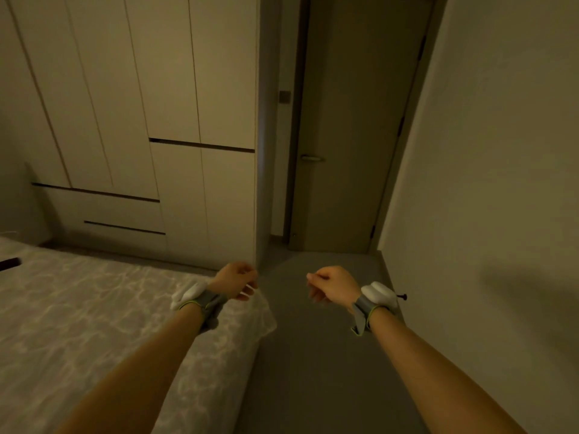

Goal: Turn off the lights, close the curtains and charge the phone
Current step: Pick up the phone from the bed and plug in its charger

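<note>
The room is dim. A small square light switch point(284, 97) sits on the narrow wall strip between the wardrobe and the door, well above and ahead of my hands. My left hand point(236, 279) hovers over the bed's corner with its fingers loosely curled and nothing in it. My right hand point(332, 285) hangs over the floor, also curled and holding nothing. Both wrists carry grey straps with white devices. A dark flat object point(9, 264), possibly the phone, lies at the bed's far left edge, partly cut off. No curtains are in view.
A tall white wardrobe point(134, 120) with drawers fills the left wall. A closed grey door point(354, 136) with a lever handle point(311, 158) stands ahead. The bed point(94, 308) with a patterned cover lies at left, a grey floor aisle point(313, 355) runs forward, and a plain wall point(501, 151) bounds the right.
</note>
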`<state>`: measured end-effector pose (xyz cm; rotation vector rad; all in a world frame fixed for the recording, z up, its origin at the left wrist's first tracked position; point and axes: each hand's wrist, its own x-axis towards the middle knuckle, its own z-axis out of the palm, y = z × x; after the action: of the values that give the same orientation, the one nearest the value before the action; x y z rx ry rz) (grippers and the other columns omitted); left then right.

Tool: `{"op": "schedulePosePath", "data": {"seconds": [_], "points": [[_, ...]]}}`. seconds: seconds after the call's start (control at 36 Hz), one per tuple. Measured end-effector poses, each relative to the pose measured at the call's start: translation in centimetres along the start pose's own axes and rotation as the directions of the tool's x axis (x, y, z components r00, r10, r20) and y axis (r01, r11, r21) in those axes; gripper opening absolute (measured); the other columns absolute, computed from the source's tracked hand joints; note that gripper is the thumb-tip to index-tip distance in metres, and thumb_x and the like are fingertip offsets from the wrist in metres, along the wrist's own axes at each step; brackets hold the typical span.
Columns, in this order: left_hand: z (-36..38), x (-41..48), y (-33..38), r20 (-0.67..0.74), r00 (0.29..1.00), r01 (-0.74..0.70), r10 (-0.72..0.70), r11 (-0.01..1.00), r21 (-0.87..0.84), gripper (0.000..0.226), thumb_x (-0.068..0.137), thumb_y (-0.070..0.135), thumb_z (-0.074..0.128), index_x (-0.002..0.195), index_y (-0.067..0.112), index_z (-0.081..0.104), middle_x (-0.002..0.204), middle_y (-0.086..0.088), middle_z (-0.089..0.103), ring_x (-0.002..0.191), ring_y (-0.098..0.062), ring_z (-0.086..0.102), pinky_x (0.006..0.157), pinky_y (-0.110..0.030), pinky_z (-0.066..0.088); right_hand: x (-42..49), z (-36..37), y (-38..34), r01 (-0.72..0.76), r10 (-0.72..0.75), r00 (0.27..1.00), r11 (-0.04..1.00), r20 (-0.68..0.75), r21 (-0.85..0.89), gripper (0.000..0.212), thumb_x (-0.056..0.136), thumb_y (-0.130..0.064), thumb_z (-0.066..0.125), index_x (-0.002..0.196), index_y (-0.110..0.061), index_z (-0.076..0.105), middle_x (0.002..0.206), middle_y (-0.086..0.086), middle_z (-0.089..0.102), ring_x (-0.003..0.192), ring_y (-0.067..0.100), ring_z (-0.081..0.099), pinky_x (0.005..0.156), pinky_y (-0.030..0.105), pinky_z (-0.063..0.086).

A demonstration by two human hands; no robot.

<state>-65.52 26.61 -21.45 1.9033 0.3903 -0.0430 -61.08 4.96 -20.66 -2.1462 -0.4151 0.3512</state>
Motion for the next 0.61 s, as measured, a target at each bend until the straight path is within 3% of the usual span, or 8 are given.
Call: {"op": "schedulePosePath", "data": {"seconds": [0.08,0.17,0.31,0.39,0.47,0.61], "points": [[-0.3,7.1,1.1,0.015,1.000,-0.014,0.013,0.999,0.032,0.010,0.095,0.017,0.049,0.088,0.012,0.053,0.073,-0.003,0.056,0.063,-0.014,0.056,0.043,-0.016,0.050,7.0,-1.1,0.4,-0.010,0.010,1.000,1.000,0.012,-0.005,0.026,0.098,-0.024,0.046,0.077,-0.013,0.058,0.068,0.001,0.062,0.059,0.012,0.059,0.055,0.022,0.048],[-1.3,14.8,2.7,0.032,0.999,-0.010,0.008,0.997,0.075,0.017,0.095,0.017,0.049,0.079,0.015,0.054,0.072,-0.002,0.058,0.061,-0.013,0.056,0.050,-0.020,0.050,14.4,-2.3,0.4,-0.019,0.019,1.000,1.000,0.022,-0.019,0.029,0.098,-0.025,0.046,0.072,-0.018,0.056,0.068,0.000,0.061,0.059,0.011,0.059,0.055,0.022,0.048],[-2.9,25.8,5.6,0.041,0.999,0.011,-0.016,0.994,0.113,0.014,0.096,0.015,0.046,0.085,0.010,0.054,0.072,0.000,0.058,0.039,0.000,0.059,0.038,-0.011,0.047,24.9,-4.3,0.3,-0.015,0.016,1.000,0.999,0.009,-0.036,0.031,0.098,-0.025,0.045,0.069,-0.020,0.053,0.066,-0.002,0.060,0.057,0.009,0.057,0.048,0.016,0.045],[-3.4,31.6,6.7,0.031,0.999,0.013,-0.016,0.994,0.111,0.013,0.096,0.014,0.046,0.091,0.006,0.055,0.072,0.000,0.058,0.054,-0.009,0.059,0.039,-0.010,0.048,30.8,-5.1,0.3,-0.010,0.012,0.999,0.999,0.037,-0.050,0.031,0.098,-0.024,0.046,0.068,-0.019,0.053,0.064,-0.002,0.059,0.055,0.008,0.056,0.045,0.014,0.044],[-3.9,36.9,7.3,0.009,1.000,0.019,-0.020,0.997,0.078,0.019,0.096,0.013,0.046,0.079,0.011,0.054,0.071,-0.002,0.057,0.055,-0.009,0.057,0.038,-0.012,0.047,36.9,-5.8,0.0,0.013,-0.009,0.999,0.998,0.053,-0.064,0.031,0.097,-0.024,0.047,0.068,-0.020,0.053,0.063,-0.002,0.059,0.055,0.008,0.057,0.048,0.016,0.045],[-5.6,45.7,7.4,-0.079,0.995,0.058,-0.056,0.998,0.022,0.021,0.097,0.015,0.044,0.077,0.013,0.053,0.072,-0.002,0.056,0.060,-0.013,0.054,0.042,-0.015,0.048,48.2,-6.2,-0.2,0.065,-0.053,0.989,0.994,0.136,-0.091,0.031,0.097,-0.025,0.047,0.067,-0.020,0.054,0.064,-0.001,0.059,0.055,0.010,0.057,0.050,0.019,0.046]]}}
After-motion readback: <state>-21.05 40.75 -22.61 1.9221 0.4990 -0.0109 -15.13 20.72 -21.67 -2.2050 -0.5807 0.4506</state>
